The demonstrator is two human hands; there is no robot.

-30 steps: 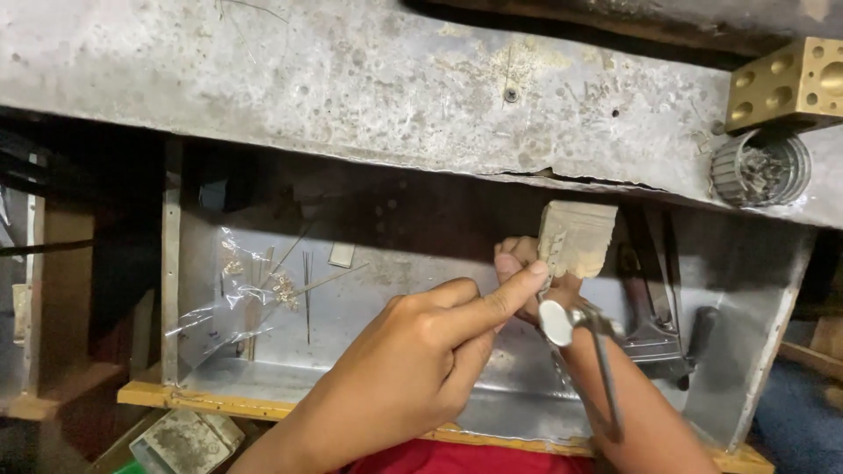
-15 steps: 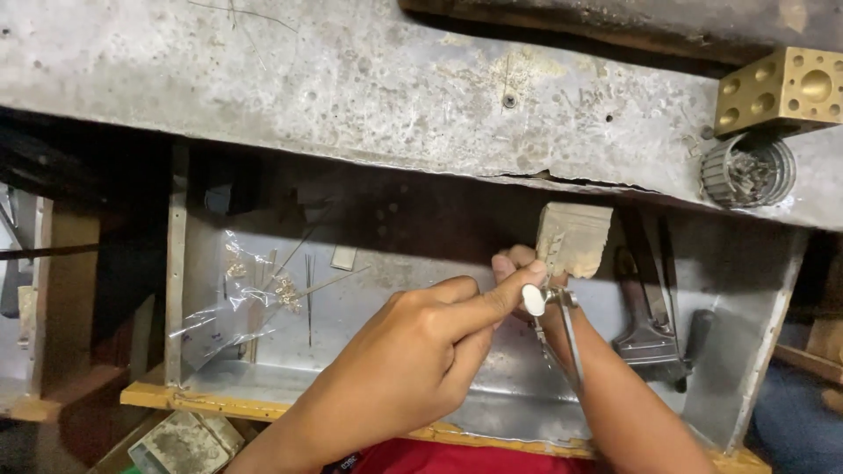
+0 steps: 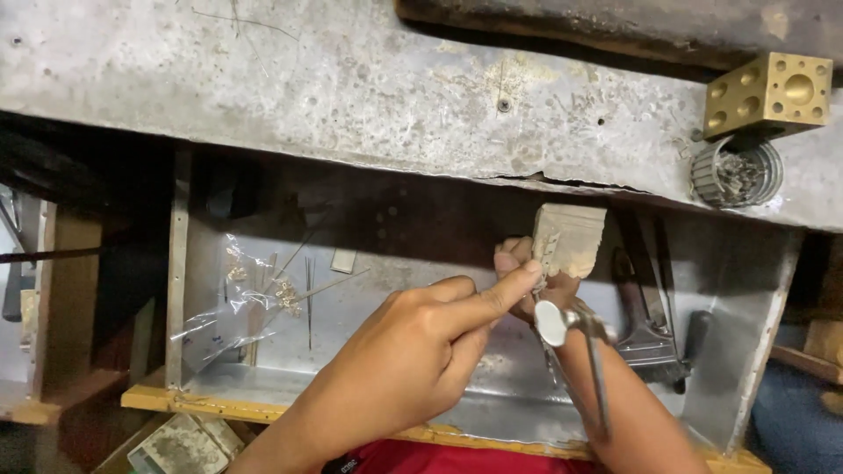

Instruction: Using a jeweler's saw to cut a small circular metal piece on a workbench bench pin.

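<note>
My left hand (image 3: 413, 355) reaches in from the lower left, its index finger stretched out and its tip pressed against a pale wooden bench peg (image 3: 571, 239) that sticks out from under the bench top. The other fingers are curled; what they hold is hidden. My right hand (image 3: 520, 268) sits just behind that fingertip, closed at the peg's lower edge, with its forearm running to the lower right. A thin metal tool (image 3: 571, 329) with a round shiny end lies along the right wrist, gripped by the right hand.
A worn grey bench top (image 3: 351, 79) overhangs a metal catch tray (image 3: 369, 281) holding a clear plastic bag (image 3: 224, 312), thin wires (image 3: 309, 294) and dark hand tools (image 3: 654, 338). A brass block with holes (image 3: 768, 95) and a round holder of bits (image 3: 736, 171) stand at the upper right.
The tool's round end went up and left toward the peg, then came back down and right. My left index finger stays on the peg.
</note>
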